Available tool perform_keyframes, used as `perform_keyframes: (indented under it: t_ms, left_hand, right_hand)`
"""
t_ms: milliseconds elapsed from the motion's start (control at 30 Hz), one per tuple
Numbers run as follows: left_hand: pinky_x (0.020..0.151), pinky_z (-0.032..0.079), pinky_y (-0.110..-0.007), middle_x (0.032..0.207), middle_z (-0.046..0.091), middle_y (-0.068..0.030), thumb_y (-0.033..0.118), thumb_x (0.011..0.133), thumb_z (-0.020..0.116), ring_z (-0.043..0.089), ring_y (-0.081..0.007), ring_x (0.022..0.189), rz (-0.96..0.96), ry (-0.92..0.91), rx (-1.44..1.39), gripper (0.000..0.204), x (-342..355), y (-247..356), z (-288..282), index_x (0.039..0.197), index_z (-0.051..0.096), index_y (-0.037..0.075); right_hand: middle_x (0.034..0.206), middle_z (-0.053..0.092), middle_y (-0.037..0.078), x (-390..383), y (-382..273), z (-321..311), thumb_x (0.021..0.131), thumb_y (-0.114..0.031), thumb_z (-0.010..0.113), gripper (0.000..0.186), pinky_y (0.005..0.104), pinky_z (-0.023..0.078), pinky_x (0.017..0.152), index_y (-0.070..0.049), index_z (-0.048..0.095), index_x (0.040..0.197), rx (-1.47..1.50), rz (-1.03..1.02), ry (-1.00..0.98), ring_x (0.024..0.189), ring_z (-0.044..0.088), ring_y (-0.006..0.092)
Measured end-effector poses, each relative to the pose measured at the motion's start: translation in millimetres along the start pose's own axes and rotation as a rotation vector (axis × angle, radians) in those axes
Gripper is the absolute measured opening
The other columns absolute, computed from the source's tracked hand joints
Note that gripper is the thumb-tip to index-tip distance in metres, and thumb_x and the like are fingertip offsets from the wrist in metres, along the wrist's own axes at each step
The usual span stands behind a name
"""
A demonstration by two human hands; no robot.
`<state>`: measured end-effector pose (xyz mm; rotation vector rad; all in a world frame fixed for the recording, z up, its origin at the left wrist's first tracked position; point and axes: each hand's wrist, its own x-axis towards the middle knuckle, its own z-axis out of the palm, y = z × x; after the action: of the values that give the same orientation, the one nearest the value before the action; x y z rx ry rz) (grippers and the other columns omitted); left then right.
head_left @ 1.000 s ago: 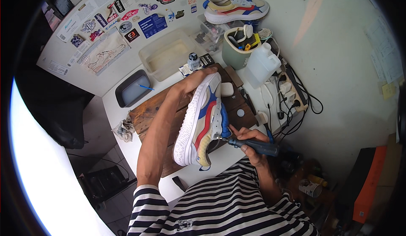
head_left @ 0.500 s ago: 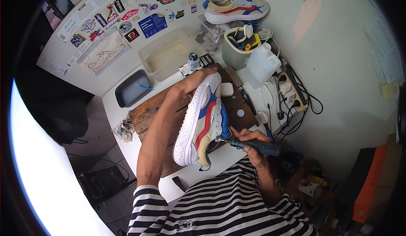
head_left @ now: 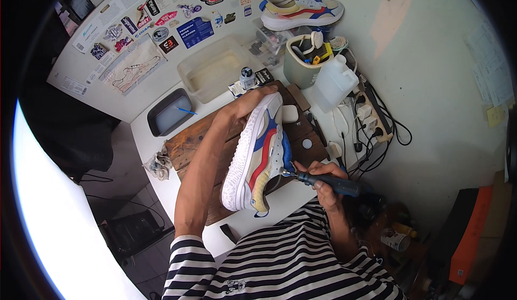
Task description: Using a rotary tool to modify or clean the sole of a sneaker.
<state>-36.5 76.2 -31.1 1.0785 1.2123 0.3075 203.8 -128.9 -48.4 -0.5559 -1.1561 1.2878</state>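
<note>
A sneaker (head_left: 262, 152) with a white sole and cream, red, blue and yellow upper is tilted on its side, its heel loop toward me. My left hand (head_left: 250, 102) is closed around its far, toe end, and part of the fingers is hidden behind the shoe. In my right hand (head_left: 326, 196) is a dark rotary tool (head_left: 343, 186), held like a pen. Its metal tip lies at the shoe's opening, by the blue tongue; whether it touches cannot be made out. Under the shoe is a dark wooden board (head_left: 194, 138).
Behind the board stand a clear plastic tub (head_left: 212, 66), a grey tray (head_left: 171, 118) and a small bottle (head_left: 247, 78). At the right are a white jug (head_left: 334, 85), a bin of tools (head_left: 301, 66) and a cabled power strip (head_left: 377, 109). A matching sneaker (head_left: 301, 12) rests at the back.
The rotary tool and my right hand have shifted slightly to the right, and the tool's tip sits a little higher along the shoe's opening. My left hand and the sneaker have barely moved.
</note>
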Motion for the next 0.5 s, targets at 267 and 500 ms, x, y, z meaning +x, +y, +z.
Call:
perform_keyframes:
  t_ms: [267,500]
  left_hand:
    - [0.106,0.042,-0.032,0.147,0.05,-0.0121,0.048,0.101,0.045,0.054,-0.0219,0.126,0.071,0.026,0.041,0.067,-2.4,1.6,2.9,0.152,0.041,0.005]
    - [0.087,0.052,-0.03,0.127,0.063,-0.0141,0.053,0.1,0.046,0.064,-0.0194,0.104,0.004,0.04,0.025,0.065,-7.6,7.3,5.1,0.143,0.052,0.006]
  right_hand:
    - [0.076,0.058,0.009,14.5,-1.6,5.1,0.087,-0.017,0.065,0.024,0.0535,0.047,0.108,0.004,0.059,0.097,-0.131,0.029,-0.031,0.076,0.058,0.016]
    - [0.076,0.06,0.01,17.9,-0.8,-1.5,0.085,-0.014,0.064,0.022,0.0527,0.045,0.109,0.005,0.06,0.096,-0.159,0.026,-0.099,0.074,0.059,0.0163]
